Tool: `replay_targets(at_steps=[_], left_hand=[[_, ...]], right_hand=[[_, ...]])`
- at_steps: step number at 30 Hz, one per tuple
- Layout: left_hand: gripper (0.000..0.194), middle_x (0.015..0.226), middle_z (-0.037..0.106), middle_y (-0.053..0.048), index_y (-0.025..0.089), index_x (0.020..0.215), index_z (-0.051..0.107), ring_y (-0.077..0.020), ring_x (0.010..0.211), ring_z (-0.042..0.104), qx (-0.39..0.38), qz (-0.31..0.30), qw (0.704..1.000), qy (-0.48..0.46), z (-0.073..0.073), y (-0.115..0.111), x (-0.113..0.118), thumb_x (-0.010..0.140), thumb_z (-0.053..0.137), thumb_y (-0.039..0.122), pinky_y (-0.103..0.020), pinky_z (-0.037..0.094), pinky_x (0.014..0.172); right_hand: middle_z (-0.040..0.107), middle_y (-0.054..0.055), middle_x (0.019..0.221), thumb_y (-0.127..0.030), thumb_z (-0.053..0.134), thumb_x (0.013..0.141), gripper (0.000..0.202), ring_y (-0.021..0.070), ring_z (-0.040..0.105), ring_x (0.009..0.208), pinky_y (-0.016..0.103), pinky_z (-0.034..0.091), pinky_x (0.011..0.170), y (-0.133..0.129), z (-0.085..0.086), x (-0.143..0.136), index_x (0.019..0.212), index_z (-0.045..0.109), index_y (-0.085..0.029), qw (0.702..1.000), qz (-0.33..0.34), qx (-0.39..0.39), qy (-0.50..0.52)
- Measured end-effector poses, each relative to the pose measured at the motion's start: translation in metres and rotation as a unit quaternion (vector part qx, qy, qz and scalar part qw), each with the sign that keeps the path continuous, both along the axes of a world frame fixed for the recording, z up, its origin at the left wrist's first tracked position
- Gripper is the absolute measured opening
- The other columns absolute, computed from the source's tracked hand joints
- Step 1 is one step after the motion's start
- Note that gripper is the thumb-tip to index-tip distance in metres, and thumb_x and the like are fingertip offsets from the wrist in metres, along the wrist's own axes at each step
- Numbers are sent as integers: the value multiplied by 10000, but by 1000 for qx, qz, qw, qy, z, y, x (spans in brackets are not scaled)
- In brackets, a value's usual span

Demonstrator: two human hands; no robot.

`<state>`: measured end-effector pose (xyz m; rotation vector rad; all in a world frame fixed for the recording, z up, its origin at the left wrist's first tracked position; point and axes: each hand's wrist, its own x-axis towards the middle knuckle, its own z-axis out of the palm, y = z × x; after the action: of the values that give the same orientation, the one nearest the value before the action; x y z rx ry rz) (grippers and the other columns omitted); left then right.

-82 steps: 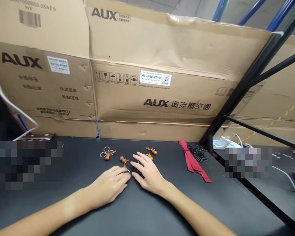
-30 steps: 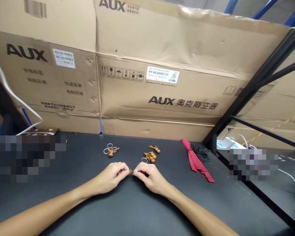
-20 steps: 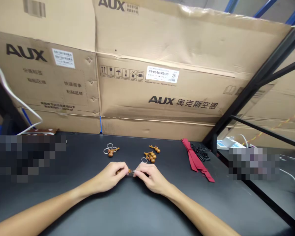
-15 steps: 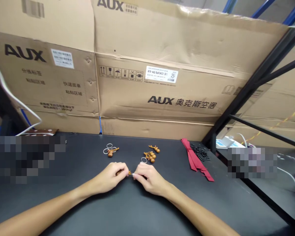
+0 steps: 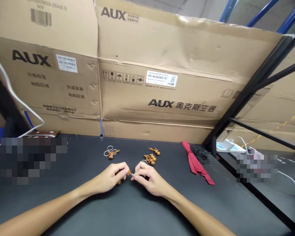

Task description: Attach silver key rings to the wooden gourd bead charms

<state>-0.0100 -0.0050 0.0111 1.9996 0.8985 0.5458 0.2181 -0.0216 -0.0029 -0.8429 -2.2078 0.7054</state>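
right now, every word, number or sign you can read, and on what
"AUX": left cardboard panel
"分拣标签 粘贴区域": there
"快递面单 粘贴区域": there
"300kgf", blurry: its lower edge
"HY": above its barcode
"AUX": middle cardboard panel, top
"AUX 奥克斯空调": lower there
"KFR-46G/BpR3AES1(B1)": its white label
"25": same label
Its handling signs include up arrows, glass, umbrella
Too small or blurred: left sticker, other print

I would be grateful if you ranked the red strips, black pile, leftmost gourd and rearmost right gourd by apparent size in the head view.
1. red strips
2. black pile
3. leftmost gourd and rearmost right gourd: too alike to rank.
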Motion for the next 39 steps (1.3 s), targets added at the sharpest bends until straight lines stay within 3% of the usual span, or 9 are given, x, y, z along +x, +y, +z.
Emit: replay_targets(at_steps=[5,15,22,31,39], left_hand=[[368,712,553,20,173,786,556,-129,655,480,69,1,997,21,3,-6,5,986,384,431,-235,384,647],[365,731,547,22,177,839,545,-125,648,491,13,-12,1000,7,1,-2,1,995,360,451,-232,413,640],[332,777,599,-7,182,802,584,-153,718,518,142,-4,989,37,-3,-8,7,993,378,359,-278,407,741],[350,772,553,0,186,814,572,-146,685,510,116,19,992,35,-2,-3,6,1002,343,374,-259,433,680],[363,807,604,-28,197,824,607,-190,798,503,183,2,982,38,-4,-6,8,1017,332,334,-317,407,805]], right_hand=[[505,46,914,-281,588,919,192,177,489,864,340,451,826,-1,-3,-4,807,717,-195,998,-30,40,-30],[525,51,965,-256,589,926,149,178,495,924,366,440,899,1,3,2,910,729,-208,999,9,22,-41],[506,55,1020,-214,645,875,150,189,483,960,371,444,913,-1,0,-4,743,710,-188,998,-16,29,-46],[511,60,1012,-232,588,921,133,189,491,963,390,424,952,2,1,3,883,713,-208,998,-8,34,-57],[517,57,1016,-197,606,906,133,193,481,978,377,434,930,0,1,-1,812,700,-197,996,-20,56,-63]])
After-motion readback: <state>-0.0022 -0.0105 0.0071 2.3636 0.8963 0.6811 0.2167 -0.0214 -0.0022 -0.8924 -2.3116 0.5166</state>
